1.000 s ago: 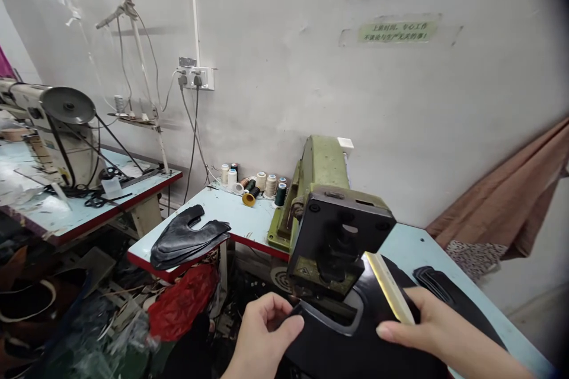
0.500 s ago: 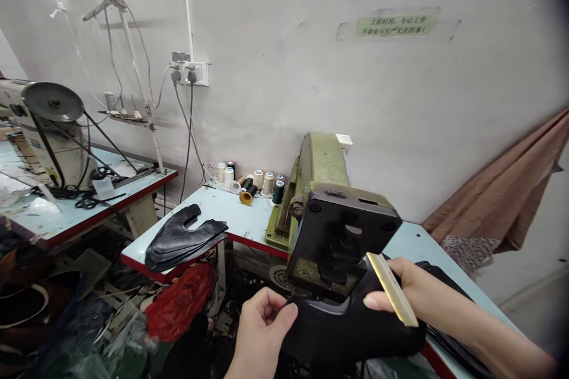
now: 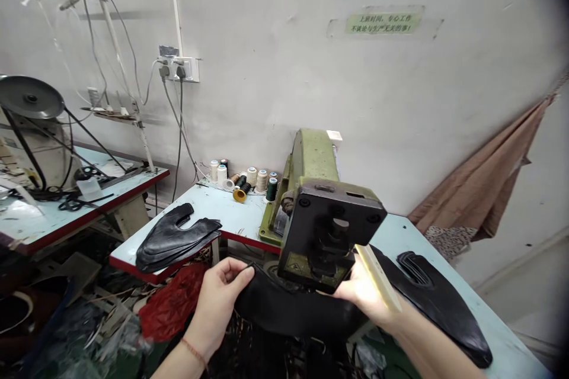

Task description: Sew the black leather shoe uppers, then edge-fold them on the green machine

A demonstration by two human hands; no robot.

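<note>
A dark, curved black leather piece (image 3: 297,308) hangs under the head of a green machine (image 3: 331,237). My left hand (image 3: 222,290) pinches its left corner between thumb and fingers. At its right end my right hand (image 3: 367,293) grips the leather beside the machine head, thumb pointing left; the other fingers are mostly hidden. A pale yellow bar (image 3: 377,278) crosses in front of my right hand, which is brightly lit. The leather's edge under the head is partly hidden.
Stacked black leather pieces lie on the table at left (image 3: 173,240) and right (image 3: 438,302). Several thread spools (image 3: 251,177) stand by the wall. A red plastic bag (image 3: 171,302) lies below. Another sewing machine (image 3: 33,130) is far left; brown cloth (image 3: 484,189) hangs at right.
My left hand has moved left and up with the leather corner, and the leather now stretches further left. My right hand has shifted left, closer to the machine head. The view has turned slightly right.
</note>
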